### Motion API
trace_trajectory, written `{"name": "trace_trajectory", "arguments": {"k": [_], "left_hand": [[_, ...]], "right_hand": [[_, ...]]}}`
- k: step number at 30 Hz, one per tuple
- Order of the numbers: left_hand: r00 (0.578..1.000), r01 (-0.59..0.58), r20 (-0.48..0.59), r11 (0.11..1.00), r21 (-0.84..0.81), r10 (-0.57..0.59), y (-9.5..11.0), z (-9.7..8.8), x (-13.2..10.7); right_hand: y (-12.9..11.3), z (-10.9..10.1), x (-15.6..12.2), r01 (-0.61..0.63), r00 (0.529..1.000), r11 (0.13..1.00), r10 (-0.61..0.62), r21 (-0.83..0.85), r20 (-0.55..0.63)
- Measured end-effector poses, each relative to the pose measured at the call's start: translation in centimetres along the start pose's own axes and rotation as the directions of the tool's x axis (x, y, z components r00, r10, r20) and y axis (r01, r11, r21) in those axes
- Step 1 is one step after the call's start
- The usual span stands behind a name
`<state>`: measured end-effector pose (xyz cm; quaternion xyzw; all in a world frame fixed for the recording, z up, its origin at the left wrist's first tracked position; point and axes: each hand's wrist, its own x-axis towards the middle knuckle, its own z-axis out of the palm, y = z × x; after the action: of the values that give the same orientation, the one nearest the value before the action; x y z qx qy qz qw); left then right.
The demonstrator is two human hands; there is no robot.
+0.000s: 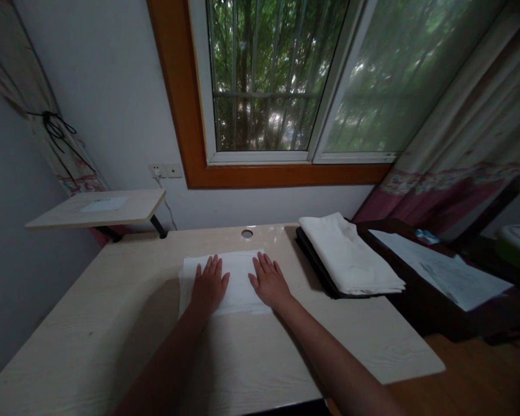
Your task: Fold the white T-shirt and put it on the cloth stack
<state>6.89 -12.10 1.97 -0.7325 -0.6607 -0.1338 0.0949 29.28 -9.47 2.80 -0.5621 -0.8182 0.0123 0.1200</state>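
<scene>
A white folded cloth (238, 271) lies flat on the pale wooden desk (112, 323), near its far edge. My left hand (208, 285) rests palm down on the cloth's left half, fingers stretched out and close together. My right hand (268, 281) lies flat on the cloth's right half, fingers spread. Neither hand grips anything. To the right, a stack of folded white cloths (349, 254) sits on a black tray (318, 266).
A round cable hole (247, 233) is in the desk behind the cloth. A small side shelf (99, 209) juts out at the left. A dark table (437, 306) with white papers (446, 271) stands at the right. A window and curtains fill the wall beyond.
</scene>
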Motion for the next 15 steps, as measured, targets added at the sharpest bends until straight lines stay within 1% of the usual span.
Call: {"name": "trace_trajectory", "arguments": {"k": [3,6,11,13,15], "left_hand": [[0.999,0.014,0.039,0.999,0.043,-0.015,-2.0,-0.3,-0.6],[0.993,0.073,0.090,0.994,0.080,-0.081,-4.3,-0.6,-1.2],[0.957,0.216,0.175,0.970,0.108,-0.233,-8.3,-1.0,-2.2],[0.940,0.257,0.201,0.960,0.110,-0.275,-9.4,-1.1,-2.6],[0.930,0.289,0.203,0.951,0.112,-0.307,-10.1,-1.2,-2.7]], "right_hand": [[0.0,0.0,0.0,0.001,1.000,1.000,-0.001,0.003,0.009],[0.0,0.0,0.0,0.003,1.000,1.000,-0.003,0.004,0.008],[0.0,0.1,0.0,0.008,1.000,1.000,-0.008,0.004,0.009],[0.1,0.1,0.1,0.009,1.000,1.000,-0.009,0.005,0.008],[0.1,0.1,0.1,0.008,1.000,1.000,-0.008,0.004,0.000]]}}
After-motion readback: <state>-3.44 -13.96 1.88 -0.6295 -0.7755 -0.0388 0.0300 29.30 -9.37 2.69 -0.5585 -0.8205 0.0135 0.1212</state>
